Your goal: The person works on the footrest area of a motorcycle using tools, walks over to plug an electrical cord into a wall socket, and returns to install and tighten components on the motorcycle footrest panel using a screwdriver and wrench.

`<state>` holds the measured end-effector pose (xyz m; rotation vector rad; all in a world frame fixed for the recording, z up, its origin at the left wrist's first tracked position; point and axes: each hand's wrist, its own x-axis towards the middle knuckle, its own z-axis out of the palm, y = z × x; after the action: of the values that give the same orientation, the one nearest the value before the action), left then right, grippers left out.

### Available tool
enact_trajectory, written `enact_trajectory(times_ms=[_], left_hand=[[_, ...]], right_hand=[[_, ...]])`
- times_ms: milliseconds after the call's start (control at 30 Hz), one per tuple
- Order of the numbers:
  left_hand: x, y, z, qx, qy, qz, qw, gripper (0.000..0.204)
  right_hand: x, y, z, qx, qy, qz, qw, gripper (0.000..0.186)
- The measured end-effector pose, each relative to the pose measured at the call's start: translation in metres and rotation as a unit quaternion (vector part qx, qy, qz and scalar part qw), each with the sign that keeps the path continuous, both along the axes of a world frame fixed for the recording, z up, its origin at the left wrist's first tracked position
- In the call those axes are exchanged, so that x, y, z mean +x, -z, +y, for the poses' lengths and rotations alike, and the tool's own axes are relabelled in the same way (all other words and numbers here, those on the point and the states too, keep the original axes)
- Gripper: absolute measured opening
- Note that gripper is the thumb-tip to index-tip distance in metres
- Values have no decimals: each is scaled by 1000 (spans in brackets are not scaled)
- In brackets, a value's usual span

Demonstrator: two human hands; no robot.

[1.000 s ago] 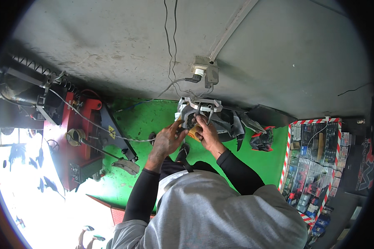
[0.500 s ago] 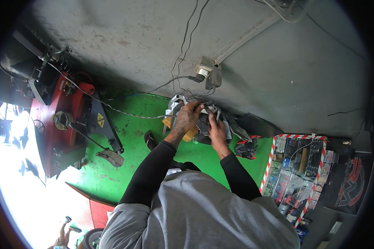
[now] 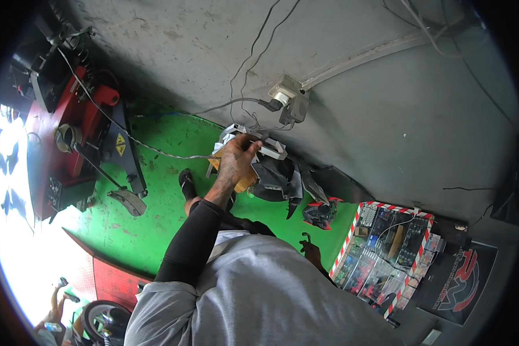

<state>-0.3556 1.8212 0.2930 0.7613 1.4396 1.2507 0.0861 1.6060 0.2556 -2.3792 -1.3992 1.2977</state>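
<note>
My left hand (image 3: 239,153) is closed at a silver metal frame (image 3: 274,147) among thin wires; what its fingertips hold is unclear. Beneath it are a yellow-orange object (image 3: 247,183) and dark plastic panels (image 3: 277,181). A twisted cable (image 3: 173,155) runs to this cluster from the left. My right hand (image 3: 310,251) is low on the right, beside my body, closed on a small dark hook-shaped item (image 3: 305,236).
A red machine (image 3: 63,150) with a black arm stands at left, a wired socket (image 3: 285,89) on the grey wall, a black-red part (image 3: 320,214) on the green floor (image 3: 144,225), a striped-edged display case (image 3: 352,242) at right. Bottom left: another person's leg (image 3: 57,303) and a wheel (image 3: 106,317).
My right hand has left the frame and dropped down to the right, with the hook-shaped item now showing in it. My left hand stays at the frame. The view has shifted.
</note>
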Motion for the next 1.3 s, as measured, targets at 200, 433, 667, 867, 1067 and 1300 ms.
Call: enact_trajectory(times_ms=[200,433,667,867,1067,1300], left_hand=[[28,5,31,97,-99,96,986,15],[45,5,66,115,-133,88,980,15],[51,12,69,107,-144,65,982,15],[55,15,73,111,-162,43,980,15],[58,7,76,83,-161,52,982,15],[63,8,77,87,-182,34,979,16]], right_hand=[[72,7,18,35,-168,-18,985,38],[46,-11,67,-13,-140,-37,989,38],[27,-22,69,-60,-180,-32,981,35],[32,-21,68,-74,-164,-18,984,32],[37,-18,73,-76,-184,-35,979,32],[32,-22,76,-77,-171,6,982,30]])
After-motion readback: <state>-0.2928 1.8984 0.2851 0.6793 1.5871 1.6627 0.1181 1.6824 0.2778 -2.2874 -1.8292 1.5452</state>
